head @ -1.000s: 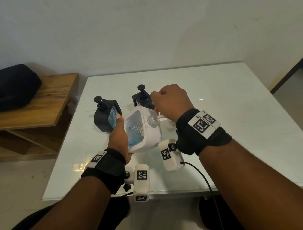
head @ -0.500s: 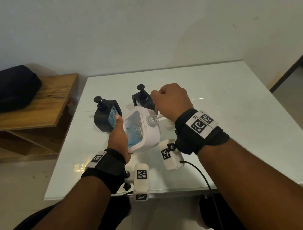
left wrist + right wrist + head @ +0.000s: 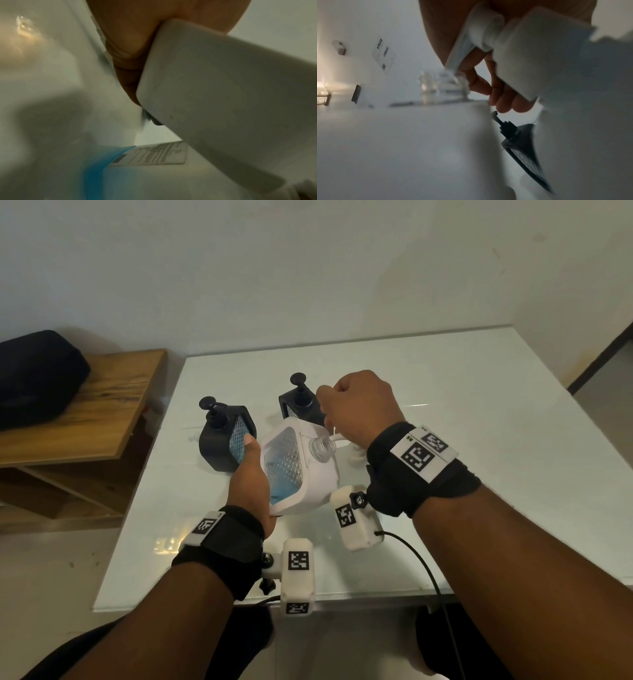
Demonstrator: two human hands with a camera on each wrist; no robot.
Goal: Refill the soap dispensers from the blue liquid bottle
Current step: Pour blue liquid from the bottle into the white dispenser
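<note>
Fingers of the left hand (image 3: 251,474) wrap the tilted white dispenser (image 3: 308,477) just right of a black dispenser (image 3: 224,436), likely light, rigid, slick, while the right hand (image 3: 359,409) pinches its pump (image 3: 481,39).

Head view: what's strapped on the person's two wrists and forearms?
Both forearms are bare. Left hand and right hand each have a black wrist wrap bearing a white square-code tag. A white camera box with code markers hangs under each wrist; a black cable trails from the right one.

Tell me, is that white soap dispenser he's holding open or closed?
Open. The white soap dispenser shows a bare threaded neck; the right hand holds its white pump lifted out.
</note>
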